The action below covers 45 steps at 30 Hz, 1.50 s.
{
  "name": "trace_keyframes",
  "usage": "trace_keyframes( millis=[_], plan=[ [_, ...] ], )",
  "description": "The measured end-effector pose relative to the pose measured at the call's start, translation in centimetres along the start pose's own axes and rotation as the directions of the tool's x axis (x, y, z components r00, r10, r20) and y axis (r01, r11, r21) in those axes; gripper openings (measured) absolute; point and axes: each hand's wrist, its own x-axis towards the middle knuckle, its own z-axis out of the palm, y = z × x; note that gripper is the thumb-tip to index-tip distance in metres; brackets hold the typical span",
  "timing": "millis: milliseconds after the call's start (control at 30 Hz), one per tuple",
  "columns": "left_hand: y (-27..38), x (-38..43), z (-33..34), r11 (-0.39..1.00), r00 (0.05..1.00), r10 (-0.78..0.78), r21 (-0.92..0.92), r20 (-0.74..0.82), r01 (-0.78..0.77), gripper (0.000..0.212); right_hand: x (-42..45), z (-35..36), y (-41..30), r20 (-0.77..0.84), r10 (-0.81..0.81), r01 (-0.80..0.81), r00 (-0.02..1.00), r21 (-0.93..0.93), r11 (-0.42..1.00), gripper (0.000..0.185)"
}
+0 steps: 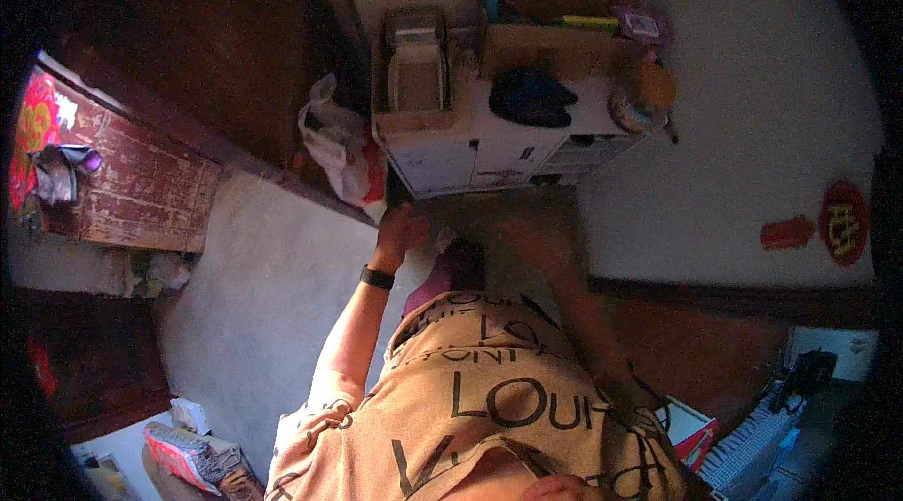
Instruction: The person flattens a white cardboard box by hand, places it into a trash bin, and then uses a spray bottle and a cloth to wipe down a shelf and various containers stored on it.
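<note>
My left hand (403, 229), with a dark band on its wrist, hangs in front of the left corner of a white cabinet (441, 166), just right of a white and red plastic bag (346, 155). Its fingers look loosely curled, and nothing shows clearly in it. My right hand (518, 229) is lowered in shadow before the cabinet, blurred and dim, so its fingers cannot be made out. On the cabinet top lie a dark bundled item (532, 97), a cardboard box (550, 46), a tray-like container (417, 74) and a round tub (631, 106).
A dark wooden door frame (254, 176) runs at the left, with a worn reddish wooden panel (141, 176) beyond it. Packages (183, 459) lie at the lower left. A checked cloth (748, 437) is at the lower right. Red decorations (843, 222) hang on the right wall.
</note>
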Motion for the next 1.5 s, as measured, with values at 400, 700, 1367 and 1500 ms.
trace_keyframes(
  millis=[400,700,1367,1500],
  plan=[
    [7.3,14.4,5.6,0.949,0.934,0.316,-0.06,0.168,-0.31,0.066,5.9,-1.1,6.3,0.297,0.41,-0.49,0.862,0.285,0.824,0.044],
    [5.9,18.2,4.3,0.922,0.923,0.381,0.053,0.047,-0.383,0.042,17.5,-8.2,12.1,-0.478,0.06,-0.115,0.876,-0.085,0.99,0.061],
    [7.7,15.4,19.2,0.871,0.989,-0.11,0.49,0.1,0.048,0.049,26.5,-4.4,21.0,0.079,0.036,-0.085,0.996,0.787,0.611,0.058],
    [10.1,15.4,23.3,0.95,0.986,-0.157,0.282,0.055,0.135,0.043,25.9,-3.6,17.9,0.38,0.032,-0.375,0.924,0.892,0.252,0.065]
  ],
)
